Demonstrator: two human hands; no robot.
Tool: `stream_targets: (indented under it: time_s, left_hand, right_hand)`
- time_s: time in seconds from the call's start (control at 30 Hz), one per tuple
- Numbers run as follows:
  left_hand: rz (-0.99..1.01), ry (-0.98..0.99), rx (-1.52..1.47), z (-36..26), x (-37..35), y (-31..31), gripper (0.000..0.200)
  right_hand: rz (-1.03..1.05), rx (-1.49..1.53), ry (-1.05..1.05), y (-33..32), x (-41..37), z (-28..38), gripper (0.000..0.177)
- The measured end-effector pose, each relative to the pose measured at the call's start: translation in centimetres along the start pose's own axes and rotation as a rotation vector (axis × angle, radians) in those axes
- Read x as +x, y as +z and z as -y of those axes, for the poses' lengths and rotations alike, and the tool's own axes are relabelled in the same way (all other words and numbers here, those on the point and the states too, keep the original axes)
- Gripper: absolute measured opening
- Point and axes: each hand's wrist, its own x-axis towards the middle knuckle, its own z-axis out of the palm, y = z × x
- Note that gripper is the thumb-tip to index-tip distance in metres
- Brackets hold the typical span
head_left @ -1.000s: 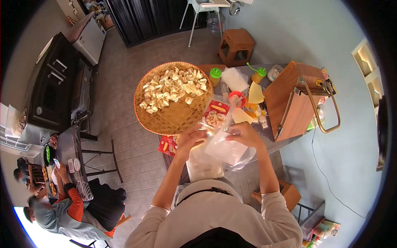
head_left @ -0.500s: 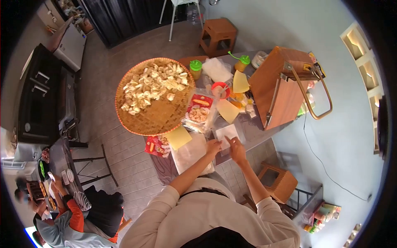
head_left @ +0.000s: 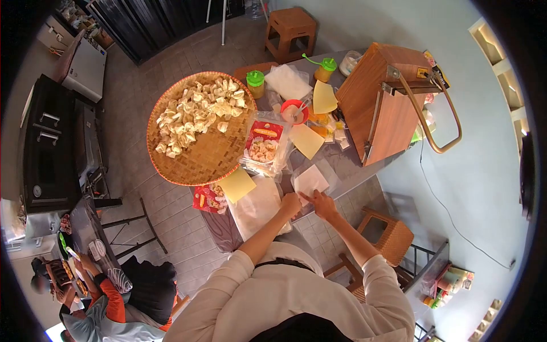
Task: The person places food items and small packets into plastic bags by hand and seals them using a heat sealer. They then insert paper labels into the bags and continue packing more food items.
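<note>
A clear plastic pouch [head_left: 329,172] with a white paper sheet [head_left: 311,181] lies near the table's front edge. Beside its lower left corner, my left hand [head_left: 290,206] has its fingers curled closed; what they hold, if anything, is hidden. My right hand [head_left: 324,206] is at the pouch's near edge, index finger stretched out over it. To the left, a stack of clear plastic bags [head_left: 255,211] lies under a yellow sheet [head_left: 237,184]. Just beyond my hands is a plastic pack with a red label [head_left: 266,137] picturing food.
A round woven tray [head_left: 194,165] holds many pale, crisp-looking pieces [head_left: 199,111]. Behind are green-lidded jars [head_left: 255,84], a red cup [head_left: 294,112] and a large wooden box [head_left: 373,105] with a metal handle. A co-worker [head_left: 108,302] is at another table on the left.
My view has shifted slightly, so the table items sit a little lower left. My right index finger has drawn back towards the pouch's near edge. My left hand looks more tightly closed.
</note>
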Motion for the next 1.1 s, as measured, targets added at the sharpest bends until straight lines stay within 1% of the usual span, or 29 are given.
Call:
stream_targets:
  time_s: [0.03, 0.13, 0.17, 0.2, 0.23, 0.27, 0.3, 0.33, 0.37, 0.4, 0.43, 0.53, 0.57, 0.6, 0.63, 0.67, 0.7, 0.73, 0.77, 0.8, 0.83, 0.87, 0.9, 0.93, 0.97, 1.0, 1.03, 1.07, 1.1]
  left_hand:
    - [0.000, -0.001, -0.001, -0.3, -0.3, -0.2, 0.031]
    - [-0.019, -0.001, -0.021, -0.8, -0.5, -0.4, 0.030]
    - [0.021, -0.042, -0.002, -0.7, 0.0, -0.3, 0.030]
    - [0.062, -0.082, 0.017, -0.5, 0.3, -0.3, 0.029]
    - [0.062, -0.086, 0.015, 0.0, 0.8, -0.1, 0.029]
    - [0.039, -0.022, 0.093, 0.4, 1.3, 0.2, 0.030]
    - [0.017, 0.040, 0.170, 0.9, 1.7, 0.6, 0.030]
    - [0.022, 0.036, 0.169, 0.7, 1.3, 0.5, 0.030]
    - [0.054, -0.038, 0.100, 0.0, 1.0, 0.0, 0.031]
    - [0.086, -0.110, 0.032, -0.6, 0.6, -0.4, 0.031]
    - [0.087, -0.109, 0.032, -0.4, 0.8, -0.1, 0.031]
    - [0.030, -0.103, 0.037, 0.0, 1.1, 0.1, 0.030]
    - [0.052, -0.107, 0.033, -0.2, 1.0, -0.1, 0.030]
    - [0.072, -0.114, 0.028, -0.4, 0.8, -0.4, 0.029]
    - [0.067, -0.114, 0.025, -0.6, 0.5, -0.5, 0.029]
    - [0.069, -0.108, -0.067, -0.5, 0.1, -0.6, 0.029]
    - [0.073, -0.102, -0.158, -0.5, -0.2, -0.7, 0.030]
    - [0.071, -0.101, -0.157, -0.5, 0.0, -0.7, 0.030]
    - [0.046, -0.086, -0.045, -0.4, 0.7, -0.4, 0.030]
    - [0.028, -0.077, 0.068, 0.1, 0.9, 0.1, 0.030]
    - [0.035, -0.081, 0.071, 0.8, 1.4, 0.6, 0.030]
    - [0.027, 0.016, 0.135, 1.2, 2.1, 0.7, 0.031]
    - [0.024, 0.109, 0.199, 1.8, 2.4, 1.1, 0.032]
    - [0.025, 0.111, 0.203, 1.4, 2.0, 0.7, 0.032]
    - [0.053, 0.009, 0.108, 0.8, 1.6, 0.4, 0.032]
    - [0.079, -0.093, 0.012, 0.2, 1.2, 0.0, 0.032]
    - [0.073, -0.088, 0.010, -0.2, 0.9, -0.3, 0.032]
    - [0.061, -0.065, -0.001, -0.2, 0.6, -0.4, 0.032]
    - [0.053, -0.041, -0.010, -0.3, 0.3, -0.4, 0.032]
  right_hand:
    - [0.047, -0.032, -0.062, -0.1, 0.0, -0.3, 0.076]
    - [0.065, -0.088, -0.084, 0.1, 0.2, -0.7, 0.078]
    - [0.069, -0.084, -0.089, 0.2, 0.1, -0.8, 0.078]
    - [0.045, -0.057, -0.037, 0.2, 0.0, -0.9, 0.078]
    - [0.021, -0.031, 0.015, -0.2, 0.0, -1.1, 0.079]
    - [0.024, -0.031, 0.010, -0.6, 0.2, -1.4, 0.079]
    - [0.034, -0.072, 0.070, -1.0, 0.5, -1.9, 0.079]
    - [0.044, -0.111, 0.134, -1.3, 0.7, -2.3, 0.080]
    - [0.045, -0.109, 0.139, -1.2, 1.1, -2.9, 0.080]
    - [0.040, -0.127, 0.188, -1.2, 1.6, -3.6, 0.078]
    - [0.034, -0.144, 0.233, -1.3, 1.9, -3.9, 0.077]
    - [0.007, -0.136, 0.269, -1.5, 2.5, -4.1, 0.073]
    - [0.005, -0.140, 0.271, 0.0, 2.5, -4.2, 0.073]
    - [-0.112, -0.123, 0.102, 3.3, 2.3, -4.3, 0.072]
    - [-0.227, -0.103, -0.071, 5.4, 1.9, -4.1, 0.070]
    - [-0.228, -0.101, -0.075, 5.2, 1.2, -3.0, 0.070]
    - [-0.144, -0.081, -0.081, 5.1, 0.5, -1.8, 0.071]
    - [-0.061, -0.062, -0.086, 4.5, 0.2, -1.1, 0.072]
    - [-0.062, -0.065, -0.089, 3.1, 0.5, -1.4, 0.072]
    - [-0.001, -0.089, 0.049, 1.7, 0.9, -2.0, 0.074]
    - [0.060, -0.111, 0.191, 0.5, 1.3, -2.5, 0.076]
    - [0.058, -0.112, 0.194, -0.3, 2.1, -3.5, 0.076]
    - [0.100, -0.140, 0.263, -1.0, 2.4, -4.2, 0.077]
    - [0.136, -0.169, 0.332, -1.3, 2.7, -4.6, 0.079]
    - [0.133, -0.170, 0.336, -1.3, 2.6, -4.3, 0.079]
    - [0.143, -0.192, 0.334, -1.2, 2.4, -3.8, 0.074]
    - [0.152, -0.217, 0.328, -1.0, 2.4, -3.1, 0.069]
    - [0.149, -0.218, 0.324, -0.4, 1.6, -1.9, 0.069]
    - [0.101, -0.139, 0.137, 0.3, 0.3, -0.3, 0.063]
